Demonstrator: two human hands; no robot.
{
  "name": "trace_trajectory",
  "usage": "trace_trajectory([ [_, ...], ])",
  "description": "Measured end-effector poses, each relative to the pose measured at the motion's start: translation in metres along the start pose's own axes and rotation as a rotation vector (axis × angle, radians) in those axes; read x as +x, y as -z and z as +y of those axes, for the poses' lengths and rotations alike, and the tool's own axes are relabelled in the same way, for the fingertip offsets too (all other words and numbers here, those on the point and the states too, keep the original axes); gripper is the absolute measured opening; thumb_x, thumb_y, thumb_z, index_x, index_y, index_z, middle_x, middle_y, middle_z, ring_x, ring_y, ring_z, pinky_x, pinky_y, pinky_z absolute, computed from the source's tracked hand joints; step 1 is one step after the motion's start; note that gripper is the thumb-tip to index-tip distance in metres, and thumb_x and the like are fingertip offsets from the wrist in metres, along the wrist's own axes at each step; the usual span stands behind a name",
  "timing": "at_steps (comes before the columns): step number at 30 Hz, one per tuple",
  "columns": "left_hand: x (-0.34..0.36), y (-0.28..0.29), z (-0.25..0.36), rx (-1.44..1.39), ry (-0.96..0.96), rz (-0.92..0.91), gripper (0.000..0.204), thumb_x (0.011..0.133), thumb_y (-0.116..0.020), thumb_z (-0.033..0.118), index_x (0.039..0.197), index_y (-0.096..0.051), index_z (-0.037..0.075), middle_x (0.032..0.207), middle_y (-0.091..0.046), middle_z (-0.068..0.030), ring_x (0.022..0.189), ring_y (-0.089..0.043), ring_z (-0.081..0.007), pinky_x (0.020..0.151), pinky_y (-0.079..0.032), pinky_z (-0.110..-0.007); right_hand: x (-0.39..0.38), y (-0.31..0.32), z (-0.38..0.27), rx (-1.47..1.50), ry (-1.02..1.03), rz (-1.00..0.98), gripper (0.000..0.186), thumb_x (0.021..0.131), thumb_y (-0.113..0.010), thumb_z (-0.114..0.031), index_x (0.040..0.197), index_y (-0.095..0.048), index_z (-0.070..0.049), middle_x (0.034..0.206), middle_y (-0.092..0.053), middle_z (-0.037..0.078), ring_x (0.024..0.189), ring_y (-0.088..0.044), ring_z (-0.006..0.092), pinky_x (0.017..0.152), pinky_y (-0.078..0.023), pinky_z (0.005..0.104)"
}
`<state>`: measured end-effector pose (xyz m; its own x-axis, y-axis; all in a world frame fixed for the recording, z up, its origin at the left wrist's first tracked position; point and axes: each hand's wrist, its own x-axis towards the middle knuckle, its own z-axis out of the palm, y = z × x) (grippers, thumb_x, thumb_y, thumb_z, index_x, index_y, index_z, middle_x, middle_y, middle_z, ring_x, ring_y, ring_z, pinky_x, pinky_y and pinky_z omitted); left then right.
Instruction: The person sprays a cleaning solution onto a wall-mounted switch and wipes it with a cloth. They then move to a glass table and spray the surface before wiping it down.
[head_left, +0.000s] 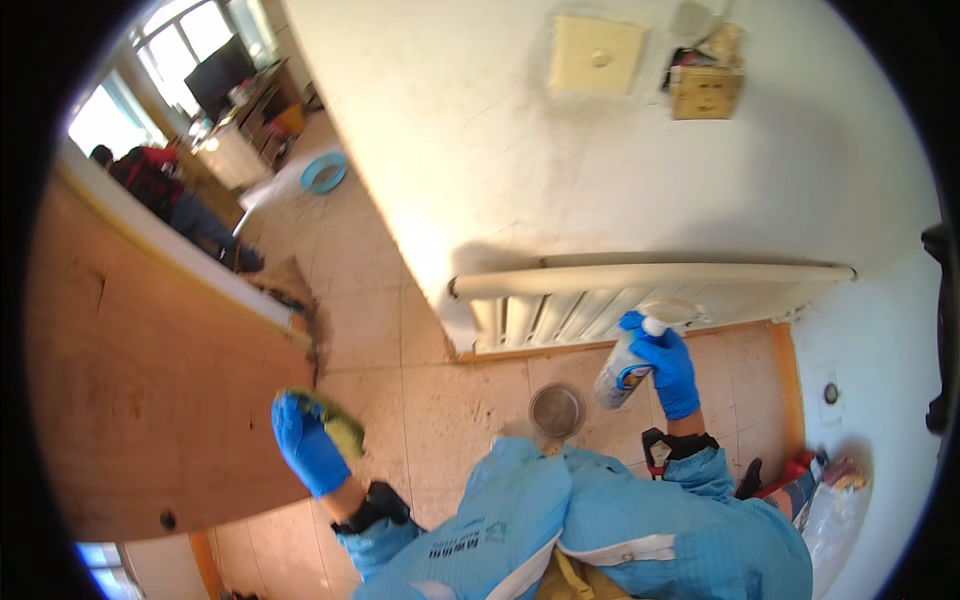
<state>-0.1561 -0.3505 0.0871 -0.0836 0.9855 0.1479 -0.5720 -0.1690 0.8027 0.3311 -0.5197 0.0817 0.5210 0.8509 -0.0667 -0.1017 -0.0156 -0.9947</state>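
Note:
My left hand [307,443], in a blue glove, is closed round an olive-green cloth [344,432], out to the left beside a brown wooden door [170,390]. My right hand [673,372], gloved the same way, grips a spray bottle [618,376] with a clear body, a coloured label and a white top. The bottle leans a little in front of a cream radiator [515,318] low on the wall. Beneath it and to its left, a round metal bowl [557,411] rests on the tiled floor [440,420].
On the wall are a cream plate [597,55] and a small box [703,92]. Bags [832,505] lie at the lower right. Through the doorway, a person [165,190] bends over near a blue basin [323,172] and a desk with a monitor [220,78].

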Motion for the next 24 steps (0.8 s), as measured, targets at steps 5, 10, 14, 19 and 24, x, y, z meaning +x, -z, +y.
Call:
trace_trajectory([
  [5, -0.017, 0.057, -0.009, 0.008, -0.102, 0.414, 0.026, 0.096, -0.062, 0.016, 0.116, -0.065, 0.001, 0.105, -0.069, -0.0078, 0.09, -0.062, -0.0167, 0.08, -0.048, -0.028, -0.006, -0.016, -0.023, -0.002, 0.0, -0.017, 0.038, 0.081, -0.064, -0.005, 0.119, -0.067, -0.002, 0.119, -0.066, 0.008, 0.112, -0.059, 0.0209, 0.102, -0.044, 0.0342],
  [10, -0.047, 0.063, -0.006, 0.025, -0.17, 0.395, 0.027, 0.095, -0.063, 0.018, 0.117, -0.065, 0.002, 0.105, -0.069, -0.0066, 0.087, -0.062, -0.0154, 0.077, -0.048, -0.027, -0.008, -0.012, -0.041, -0.017, 0.048, -0.03, 0.037, 0.081, -0.062, -0.004, 0.117, -0.068, -0.002, 0.119, -0.066, 0.008, 0.111, -0.059, 0.0198, 0.102, -0.044, 0.0339],
  [14, -0.066, 0.042, -0.009, 0.092, -0.191, 0.467, 0.027, 0.095, -0.064, 0.021, 0.115, -0.066, 0.004, 0.102, -0.069, -0.0049, 0.085, -0.063, -0.0143, 0.075, -0.049, -0.027, -0.014, 0.015, -0.037, 0.023, 0.073, -0.067, 0.037, 0.082, -0.062, -0.005, 0.119, -0.066, -0.002, 0.12, -0.065, 0.008, 0.112, -0.059, 0.0203, 0.102, -0.044, 0.0337],
  [19, -0.082, 0.021, -0.009, 0.159, -0.176, 0.478, 0.025, 0.095, -0.065, 0.021, 0.113, -0.067, 0.005, 0.101, -0.07, -0.0044, 0.084, -0.064, -0.0137, 0.073, -0.05, -0.027, -0.022, 0.049, -0.021, 0.045, 0.097, -0.062, 0.041, 0.083, -0.066, -0.007, 0.125, -0.064, -0.002, 0.121, -0.065, 0.008, 0.113, -0.059, 0.0198, 0.101, -0.045, 0.0334],
  [24, -0.103, 0.002, -0.005, 0.2, -0.155, 0.486, 0.02, 0.094, -0.067, 0.019, 0.108, -0.068, 0.005, 0.095, -0.07, -0.0043, 0.081, -0.064, -0.0134, 0.073, -0.051, -0.026, -0.029, 0.074, -0.017, 0.069, 0.124, -0.048, 0.042, 0.084, -0.066, -0.008, 0.126, -0.062, -0.001, 0.124, -0.064, 0.01, 0.114, -0.059, 0.021, 0.102, -0.044, 0.0338],
])
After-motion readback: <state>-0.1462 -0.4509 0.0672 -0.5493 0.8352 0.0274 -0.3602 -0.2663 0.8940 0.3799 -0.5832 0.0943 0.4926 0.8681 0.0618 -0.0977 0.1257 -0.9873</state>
